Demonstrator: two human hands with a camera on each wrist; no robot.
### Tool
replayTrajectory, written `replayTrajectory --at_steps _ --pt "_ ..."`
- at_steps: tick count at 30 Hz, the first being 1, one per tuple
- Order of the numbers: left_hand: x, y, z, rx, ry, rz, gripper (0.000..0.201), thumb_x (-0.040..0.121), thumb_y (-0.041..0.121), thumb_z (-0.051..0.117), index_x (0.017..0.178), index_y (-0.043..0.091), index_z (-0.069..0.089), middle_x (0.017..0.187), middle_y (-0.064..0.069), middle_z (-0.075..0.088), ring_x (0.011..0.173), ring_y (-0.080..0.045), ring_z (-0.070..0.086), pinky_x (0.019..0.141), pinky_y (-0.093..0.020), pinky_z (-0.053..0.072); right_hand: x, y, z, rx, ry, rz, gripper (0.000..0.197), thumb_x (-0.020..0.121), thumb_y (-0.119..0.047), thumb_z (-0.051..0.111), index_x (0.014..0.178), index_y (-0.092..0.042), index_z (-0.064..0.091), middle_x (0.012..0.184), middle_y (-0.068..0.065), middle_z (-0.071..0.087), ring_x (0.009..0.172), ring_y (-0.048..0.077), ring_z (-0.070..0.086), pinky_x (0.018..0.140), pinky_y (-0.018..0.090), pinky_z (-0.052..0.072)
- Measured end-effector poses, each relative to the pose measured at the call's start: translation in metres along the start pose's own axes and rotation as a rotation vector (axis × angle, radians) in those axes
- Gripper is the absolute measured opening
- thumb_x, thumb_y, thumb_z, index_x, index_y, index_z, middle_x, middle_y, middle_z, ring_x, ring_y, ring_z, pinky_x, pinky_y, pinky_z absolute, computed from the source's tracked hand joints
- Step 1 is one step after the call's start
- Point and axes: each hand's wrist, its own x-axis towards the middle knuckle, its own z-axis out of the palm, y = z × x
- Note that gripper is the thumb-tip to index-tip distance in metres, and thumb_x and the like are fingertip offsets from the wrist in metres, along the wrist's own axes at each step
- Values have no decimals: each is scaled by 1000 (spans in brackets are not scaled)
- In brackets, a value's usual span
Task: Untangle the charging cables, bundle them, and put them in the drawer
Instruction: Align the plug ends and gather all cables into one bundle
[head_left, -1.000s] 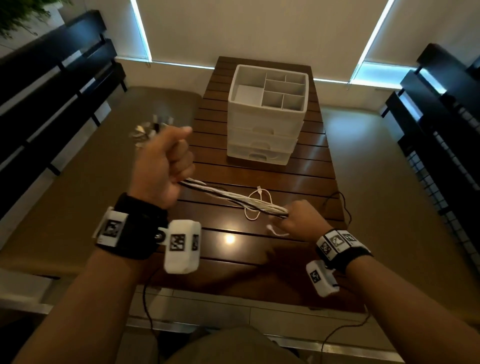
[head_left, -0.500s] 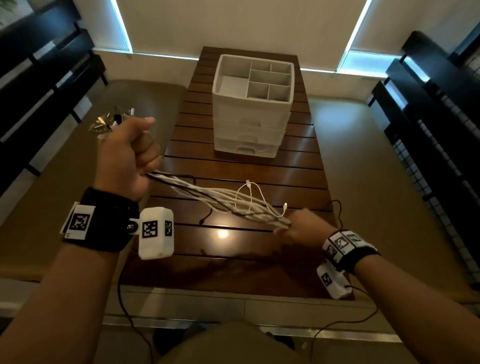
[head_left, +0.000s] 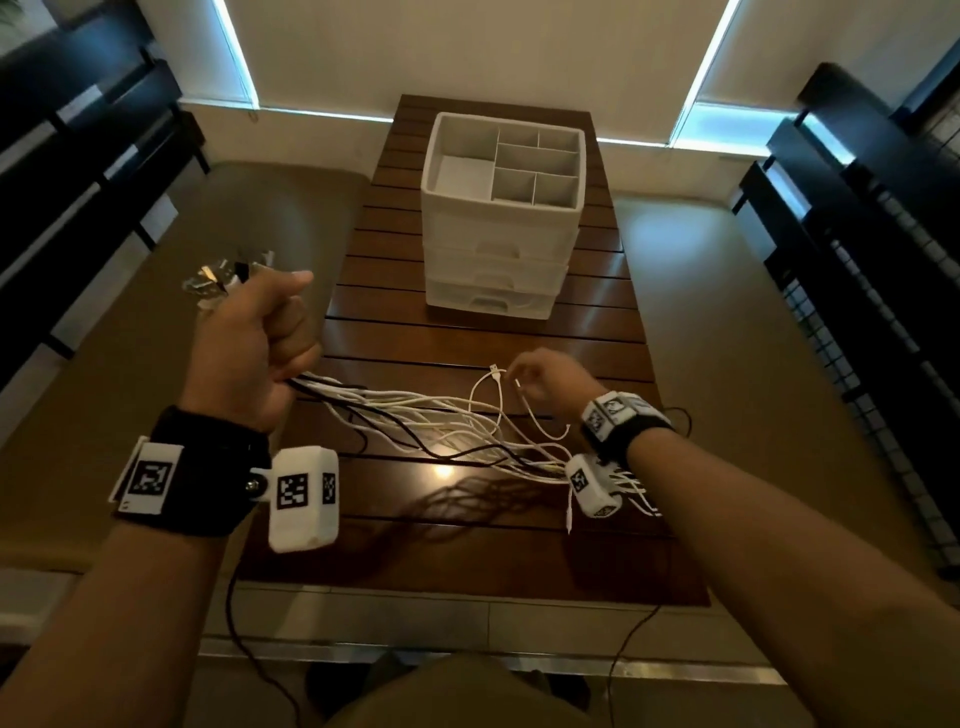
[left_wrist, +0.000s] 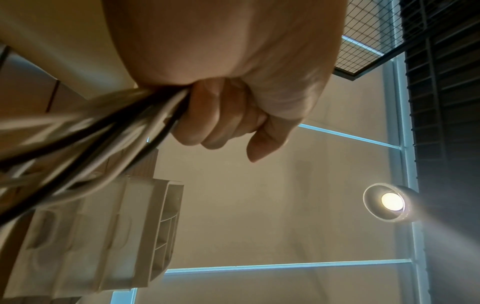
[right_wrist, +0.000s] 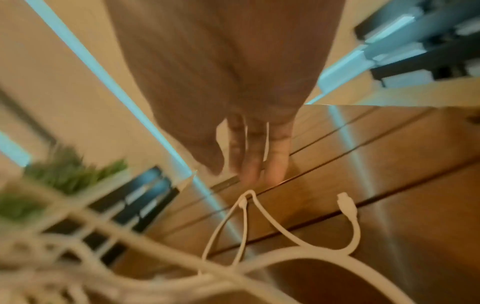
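Gripping the cables (head_left: 415, 415) in my fisted left hand (head_left: 249, 343) above the table (head_left: 467, 343), I am reaching my loose-fingered right hand (head_left: 545, 384) (holding nothing) toward one stray plug (head_left: 496, 371); gather ends evenly.

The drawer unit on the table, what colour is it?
White; the drawer unit shows best in the head view.

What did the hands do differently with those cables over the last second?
The right hand let go of the cable bunch it was gripping, and moved up toward a loose white cable end. The cables, taut before, now sag and fan out over the table. The left hand still grips its end; the drawer unit is unmoved.
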Motion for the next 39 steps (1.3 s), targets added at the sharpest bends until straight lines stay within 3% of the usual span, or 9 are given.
replayTrajectory --at_steps 4,10,13,16,18,21,26,32,39 --pt "-2 -7 2 -22 -19 -20 49 101 12 52 66 25 19 49 10 18 37 -6 13 33 -18 16 12 -8 38 -284 -246 -85 26 98 -17 62 121 -27 68 121 6 57 106 27 62 82 32 45" --pt "3 -9 15 -13 -58 -16 50 101 13 54 64 24 22 48 11 20 36 -6 15 33 -17 19 -1 6 53 -463 -157 -104 26 100 -25 60 125 -28 63 132 15 54 97 36 68 79 45 58" --pt "7 -11 27 -10 -89 -10 49 102 13 53 64 24 24 49 10 20 37 -6 15 33 -18 17 -4 6 52 -480 -164 -109 27 101 -24 60 127 -21 62 122 11 51 97 34 66 79 44 56" --pt "10 -14 35 -21 -87 -1 50 103 13 54 60 27 31 50 9 19 38 -7 14 34 -20 16 -5 -3 40 -132 -6 -18 15 105 -23 55 113 -11 60 111 8 61 93 29 66 74 36 50" --pt "10 -18 39 -33 -57 -6 50 103 14 55 61 26 32 51 9 20 39 -7 15 35 -20 17 -6 -15 20 299 217 132 11 106 -23 55 100 -13 58 92 3 68 77 21 66 65 31 50" --pt "10 -25 46 -47 -21 -19 48 104 17 57 64 26 32 50 9 22 38 -7 17 35 -20 18 -16 -43 -9 974 447 208 9 106 -15 56 101 -7 56 88 11 73 69 20 70 60 34 60" --pt "7 -37 60 -16 90 -53 44 102 31 66 64 28 46 50 8 28 39 -7 24 40 -21 24 -39 -91 -41 1719 412 146 6 104 -3 55 104 1 59 88 18 73 74 23 73 69 37 65" --pt "1 -61 71 98 142 -16 29 92 37 79 80 18 60 57 3 36 47 -12 30 43 -24 29 -50 -121 -46 1956 321 121 6 101 2 56 99 3 62 89 20 73 80 25 75 72 32 64" --pt "4 -77 85 67 158 2 38 84 31 87 71 18 54 60 -1 42 47 -13 35 43 -24 34 -56 -125 -31 1971 224 111 12 100 3 54 111 3 59 98 24 70 85 27 75 77 32 63"
